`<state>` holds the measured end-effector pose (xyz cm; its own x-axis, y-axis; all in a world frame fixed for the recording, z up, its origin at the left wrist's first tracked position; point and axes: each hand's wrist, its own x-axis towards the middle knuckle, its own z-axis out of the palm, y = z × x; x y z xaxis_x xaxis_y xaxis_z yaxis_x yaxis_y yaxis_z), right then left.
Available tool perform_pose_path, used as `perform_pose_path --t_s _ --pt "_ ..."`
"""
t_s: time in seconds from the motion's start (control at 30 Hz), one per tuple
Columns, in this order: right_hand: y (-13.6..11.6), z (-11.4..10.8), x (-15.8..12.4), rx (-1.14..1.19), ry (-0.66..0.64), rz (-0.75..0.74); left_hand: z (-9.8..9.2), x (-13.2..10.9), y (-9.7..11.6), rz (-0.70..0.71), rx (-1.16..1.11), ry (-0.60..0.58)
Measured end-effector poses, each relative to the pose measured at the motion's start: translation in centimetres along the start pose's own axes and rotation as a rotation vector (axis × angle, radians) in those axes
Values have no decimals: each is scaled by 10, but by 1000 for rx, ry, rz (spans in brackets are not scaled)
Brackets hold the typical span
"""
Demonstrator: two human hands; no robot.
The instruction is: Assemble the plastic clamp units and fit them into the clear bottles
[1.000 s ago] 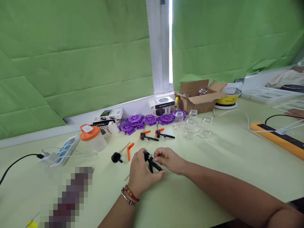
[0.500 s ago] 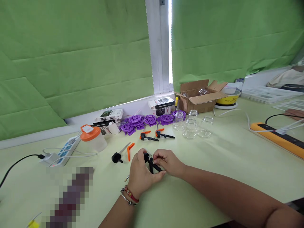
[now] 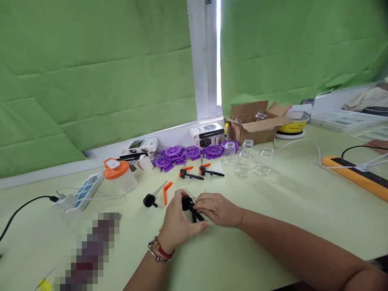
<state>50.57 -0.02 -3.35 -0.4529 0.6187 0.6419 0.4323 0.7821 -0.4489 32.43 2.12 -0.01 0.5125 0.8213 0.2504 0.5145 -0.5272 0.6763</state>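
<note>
My left hand point(image 3: 177, 222) is closed around a black plastic part point(image 3: 196, 213) with a round head and a long arm, held just above the table. Fingers of my right hand point(image 3: 222, 211) pinch at the side of the same part; anything small between them is hidden. Left of my hands lie a black round knob with a metal rod point(image 3: 149, 200) and an orange bent lever point(image 3: 165, 193). Beyond them are two black-and-orange assemblies point(image 3: 190, 175) with thin rods. A thin silver pin point(image 3: 190, 194) lies just behind my left hand.
Purple plastic wheel-like parts point(image 3: 192, 152) lie along the wall near small printed boxes point(image 3: 142, 145). Glass jars point(image 3: 243, 163) stand before an open carton point(image 3: 256, 131). At left are an orange-lidded cup point(image 3: 121, 176) and power strip point(image 3: 87, 190); at right, an orange-black strip point(image 3: 354, 173) and another person's hand point(image 3: 378, 144).
The black part has tilted slightly in my left hand. My right hand's fingers have shifted along its side and lie flatter. The view has moved a little.
</note>
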Motion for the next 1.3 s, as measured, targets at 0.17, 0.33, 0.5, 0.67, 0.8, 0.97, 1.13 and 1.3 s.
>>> perform_pose_path --t_s 0.17,0.33,0.5,0.67,0.8,0.97,1.13,1.3 --pt "3 -4 1 -103 -65 -71 -3 1 -1 -16 -32 -51" --pt "6 -6 2 -308 -116 -174 -4 0 -2 -21 -55 -105" --pt "4 -12 4 -319 -186 -188 -3 -1 -2 -24 -59 -144" --pt "2 -15 5 -282 -171 -189 -4 -1 -4 6 -127 -176" --pt "1 -14 4 -278 -131 -217 -5 -1 -8 28 -178 -216" --pt "2 -11 2 -290 -129 -232 -7 -1 -8 30 -192 -241" --pt "1 -10 2 -277 -129 -224 -7 -1 -7 23 -189 -254" --pt "1 -11 3 -259 -138 -204 -6 -1 -8 21 -210 -280"
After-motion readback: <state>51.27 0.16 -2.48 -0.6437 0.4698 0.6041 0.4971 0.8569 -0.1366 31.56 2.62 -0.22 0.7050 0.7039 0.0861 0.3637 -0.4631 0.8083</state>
